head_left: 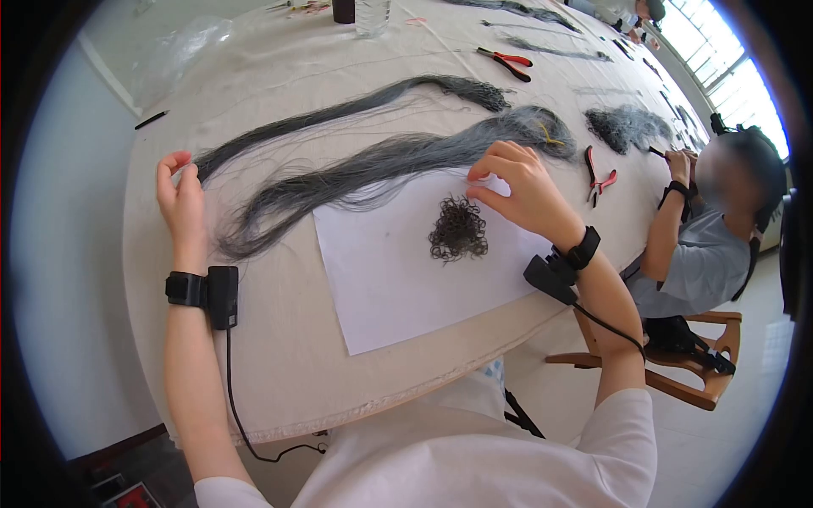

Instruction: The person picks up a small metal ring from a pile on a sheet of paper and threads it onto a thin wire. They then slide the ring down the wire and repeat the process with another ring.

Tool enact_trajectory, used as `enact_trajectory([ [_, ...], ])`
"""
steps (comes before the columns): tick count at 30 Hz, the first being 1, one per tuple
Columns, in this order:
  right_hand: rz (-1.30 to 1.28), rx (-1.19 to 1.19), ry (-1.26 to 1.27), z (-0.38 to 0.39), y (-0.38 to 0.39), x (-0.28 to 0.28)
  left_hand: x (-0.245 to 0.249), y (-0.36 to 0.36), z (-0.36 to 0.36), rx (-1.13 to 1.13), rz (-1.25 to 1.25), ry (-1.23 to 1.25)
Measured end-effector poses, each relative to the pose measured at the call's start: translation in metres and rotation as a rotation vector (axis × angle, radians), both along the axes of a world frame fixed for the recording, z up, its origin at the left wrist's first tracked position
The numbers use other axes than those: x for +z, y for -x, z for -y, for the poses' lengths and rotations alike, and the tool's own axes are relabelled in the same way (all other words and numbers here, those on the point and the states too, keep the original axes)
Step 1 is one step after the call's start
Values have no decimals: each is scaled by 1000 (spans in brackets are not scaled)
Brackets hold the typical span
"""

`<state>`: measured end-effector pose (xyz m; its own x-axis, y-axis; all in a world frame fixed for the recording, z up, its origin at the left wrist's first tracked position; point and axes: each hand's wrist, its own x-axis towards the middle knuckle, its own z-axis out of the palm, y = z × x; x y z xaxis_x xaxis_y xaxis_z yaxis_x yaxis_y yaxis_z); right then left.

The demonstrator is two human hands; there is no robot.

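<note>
My left hand [182,203] has its fingers curled together at the left end of a long dark grey bundle of strands [313,118]. Whatever its fingertips hold is too fine to make out. Over a white sheet of paper [373,288], my right hand [527,188] is bent with thumb and index finger close together; anything thin between them cannot be made out. Just below those fingertips lies a pile of small dark curled pieces [458,230]. A second, thicker grey bundle [373,173] with a yellow tie [549,135] stretches between my hands, partly across the paper.
Red-handled pliers lie at the back [506,63], and another pair of pliers [598,176] is at right. Beyond are a grey tangle [627,127], a clear cup [373,17] and a black pen [152,119]. A co-worker [703,229] sits close on the right.
</note>
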<state>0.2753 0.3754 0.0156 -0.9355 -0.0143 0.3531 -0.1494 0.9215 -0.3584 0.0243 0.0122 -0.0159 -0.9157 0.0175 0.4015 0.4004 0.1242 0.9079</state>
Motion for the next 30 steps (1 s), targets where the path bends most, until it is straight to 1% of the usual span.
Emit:
enact_trajectory([
  [2,40,-17,33,1,6,-5,-3,3,2,22,-25,21],
  [4,-38,0,-81,0,8,-8,0,0,1,23,-10,4],
  [5,-38,1,-81,1,8,-7,1,-1,1,18,5,-15],
  [7,-151,54,-255,3,9,-6,-1,2,1,20,-10,-2],
  [11,-175,16,-162,3,3,-6,0,-1,0,30,4,13],
  [13,-135,-43,43,5,-1,0,1,-1,0,35,-3,20],
  [14,-132,-46,41,5,-2,2,2,-1,-1,39,-12,25],
  [16,-41,10,60,4,-2,4,4,-3,-2,37,-6,25],
  [20,-113,89,-11,9,7,11,0,1,0,25,-4,15],
  [22,37,231,6,12,9,16,-1,0,1,26,-2,12],
  [26,82,207,17,14,13,16,-4,5,3,9,-8,0],
  [30,79,253,3,9,22,14,-2,3,2,-3,12,-1],
])
